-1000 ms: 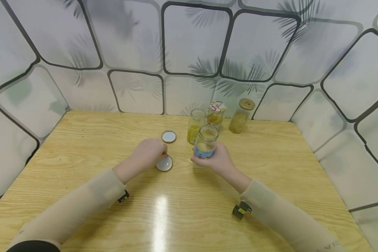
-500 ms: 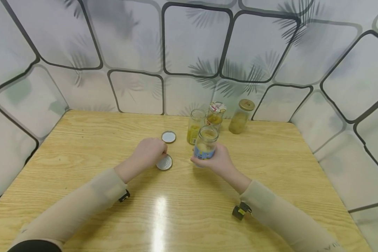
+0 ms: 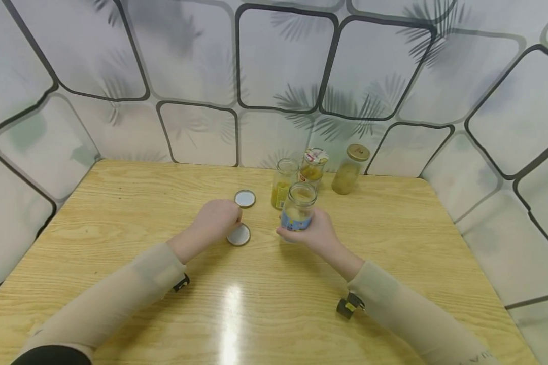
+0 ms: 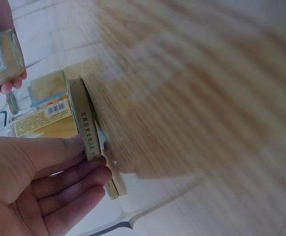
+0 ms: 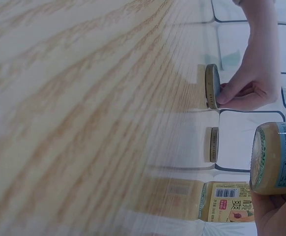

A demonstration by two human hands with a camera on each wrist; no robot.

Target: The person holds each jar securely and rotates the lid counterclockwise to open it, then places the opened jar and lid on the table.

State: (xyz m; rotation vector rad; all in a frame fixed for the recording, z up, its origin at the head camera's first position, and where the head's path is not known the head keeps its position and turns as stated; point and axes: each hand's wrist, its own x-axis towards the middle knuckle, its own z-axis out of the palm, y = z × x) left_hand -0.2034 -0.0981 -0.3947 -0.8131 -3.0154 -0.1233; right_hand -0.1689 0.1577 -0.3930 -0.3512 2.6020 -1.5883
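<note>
My left hand [image 3: 217, 219] pinches the rim of a round metal jar lid [image 3: 239, 235] between thumb and fingers, right at the tabletop. The lid's pale inner face shows upward, and its gold side with dark print faces the left wrist view. Clear of the table, my right hand [image 3: 320, 234] grips an uncapped glass jar [image 3: 300, 207] with a blue label. The jar is upright, and its underside shows in the right wrist view. A second lid [image 3: 245, 198], pale face up, lies just behind my left hand.
Behind the held jar stands an uncapped jar [image 3: 281, 188] with yellow contents. Beside it are a jar with a patterned lid [image 3: 317, 155] and, farther right, a gold-lidded jar [image 3: 345, 176]. A patterned wall [image 3: 278, 132] borders the wooden table [image 3: 164, 187] at the back.
The pinched lid has shifted very slightly, and the shine on its pale face has changed. Both arms and the held jar stay almost where they were.
</note>
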